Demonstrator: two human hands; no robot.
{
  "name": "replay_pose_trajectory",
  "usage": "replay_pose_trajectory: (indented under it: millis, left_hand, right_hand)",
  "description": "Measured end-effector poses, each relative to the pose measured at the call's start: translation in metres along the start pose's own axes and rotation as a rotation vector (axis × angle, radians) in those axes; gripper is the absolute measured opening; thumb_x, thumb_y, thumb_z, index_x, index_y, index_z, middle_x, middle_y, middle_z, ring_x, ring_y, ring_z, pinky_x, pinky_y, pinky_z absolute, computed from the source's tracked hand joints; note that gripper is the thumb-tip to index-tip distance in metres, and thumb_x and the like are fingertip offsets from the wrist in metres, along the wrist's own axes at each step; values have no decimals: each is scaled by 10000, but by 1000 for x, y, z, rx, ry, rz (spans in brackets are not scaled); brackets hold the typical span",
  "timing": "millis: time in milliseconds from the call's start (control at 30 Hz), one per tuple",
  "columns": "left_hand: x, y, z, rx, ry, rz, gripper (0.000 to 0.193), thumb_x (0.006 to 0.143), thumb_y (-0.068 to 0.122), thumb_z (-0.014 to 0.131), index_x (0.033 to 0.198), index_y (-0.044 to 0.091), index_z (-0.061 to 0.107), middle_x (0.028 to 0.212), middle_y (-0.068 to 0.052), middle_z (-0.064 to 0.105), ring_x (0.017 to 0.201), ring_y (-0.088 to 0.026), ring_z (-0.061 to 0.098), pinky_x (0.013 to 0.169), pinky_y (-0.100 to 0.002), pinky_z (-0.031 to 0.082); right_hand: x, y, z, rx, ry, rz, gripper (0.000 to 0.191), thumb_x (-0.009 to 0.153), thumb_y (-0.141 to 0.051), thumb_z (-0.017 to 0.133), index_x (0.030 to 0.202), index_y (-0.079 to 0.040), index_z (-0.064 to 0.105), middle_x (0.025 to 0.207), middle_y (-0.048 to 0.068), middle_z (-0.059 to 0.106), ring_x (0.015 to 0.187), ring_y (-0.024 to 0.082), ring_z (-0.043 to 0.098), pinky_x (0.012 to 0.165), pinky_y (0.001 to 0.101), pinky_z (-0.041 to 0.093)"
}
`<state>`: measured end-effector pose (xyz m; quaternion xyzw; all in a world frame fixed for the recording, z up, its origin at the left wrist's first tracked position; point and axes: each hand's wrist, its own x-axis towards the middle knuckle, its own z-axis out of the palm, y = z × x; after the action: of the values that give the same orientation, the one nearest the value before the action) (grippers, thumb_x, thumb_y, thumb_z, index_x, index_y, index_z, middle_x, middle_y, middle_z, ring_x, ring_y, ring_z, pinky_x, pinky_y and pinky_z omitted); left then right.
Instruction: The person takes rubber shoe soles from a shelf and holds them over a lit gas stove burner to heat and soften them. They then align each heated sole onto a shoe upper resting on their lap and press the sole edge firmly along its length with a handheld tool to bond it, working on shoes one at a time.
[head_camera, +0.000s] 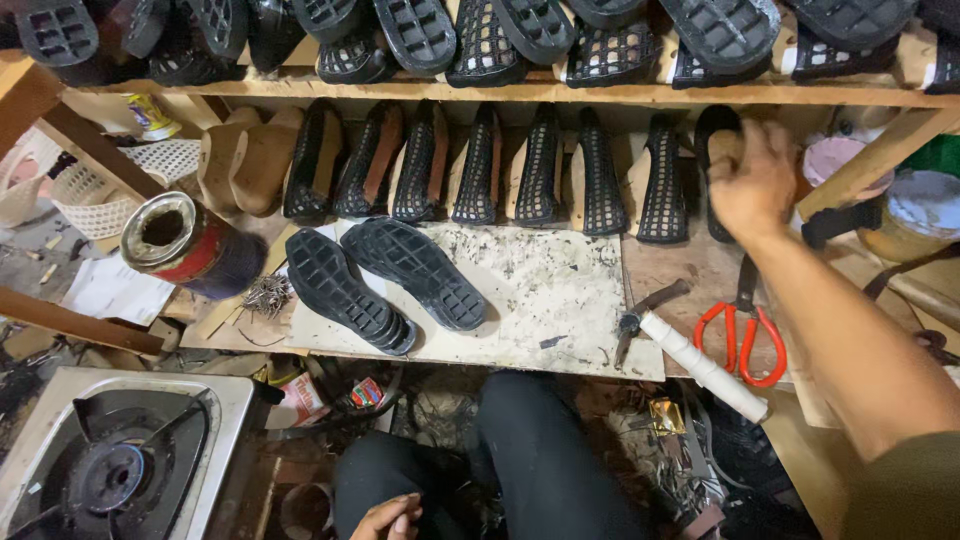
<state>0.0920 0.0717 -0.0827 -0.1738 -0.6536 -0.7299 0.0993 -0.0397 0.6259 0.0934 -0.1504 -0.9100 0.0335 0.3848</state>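
Your right hand (752, 180) curls around the rightmost black shoe upper (715, 135) in the far row under the shelf (lined on edge, easy to pull), while your left hand (385, 517) rests loosely cupped, empty, on your near lap.

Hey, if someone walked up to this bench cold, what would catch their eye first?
Probably the long row of black mesh shoe uppers on lasts standing under the wooden shelf, where the right hand reaches the last one. Next, two black soles lying tread-up on the worn board, and the red-handled scissors beside a white-handled hammer.
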Motion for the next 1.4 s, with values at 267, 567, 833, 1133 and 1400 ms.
replay_pose_trajectory:
  millis: [267, 567, 833, 1133, 1400]
  left_hand:
    - [-16, -15, -1, 89, 78, -86, 167, 941, 44, 617, 1083, 30, 702, 1028, -175, 798, 828, -212, 804, 681, -329, 669]
    - [-8, 22, -17, 246, -5, -184, 189, 905, -19, 624, 1028, -4, 768, 965, -128, 819, 829, -169, 784, 719, -275, 617]
    - [-7, 43, 0, 79, -42, -409, 310, 901, 100, 691, 1199, 12, 700, 1119, -117, 788, 1035, -214, 745, 915, -333, 572]
    - [-23, 80, 17, -874, 276, -775, 753, 807, 238, 739, 1478, 98, 427, 1283, -149, 638, 1114, -256, 696, 913, -440, 586]
    - [-7, 91, -50, -483, 332, -486, 612, 940, 257, 720, 1426, -15, 466, 1203, -125, 656, 1007, -215, 647, 762, -308, 585]
  right_hand:
    - [-12, -37, 29, 332, -525, 401, 670, 892, -345, 737, 1482, -107, 529, 1329, 221, 644, 1255, 390, 590, 1066, 458, 443]
    - [-9, -14, 57, 1030, -92, 986, 323, 966, -285, 740, 1211, -77, 706, 1150, 93, 709, 980, 228, 685, 725, 400, 549]
    - [-144, -84, -43, 1386, -579, 771, 615, 961, -270, 490, 1529, -34, 483, 1504, 143, 562, 1359, 276, 549, 1123, 455, 421]
    - [-272, -200, -38, 977, -1386, 196, 483, 902, -279, 630, 1323, -58, 714, 1320, 147, 708, 1283, 252, 657, 1093, 357, 451]
    - [-208, -347, -90, 785, -812, -673, 458, 786, -323, 776, 1163, -65, 736, 1050, 147, 786, 944, 260, 778, 780, 326, 607]
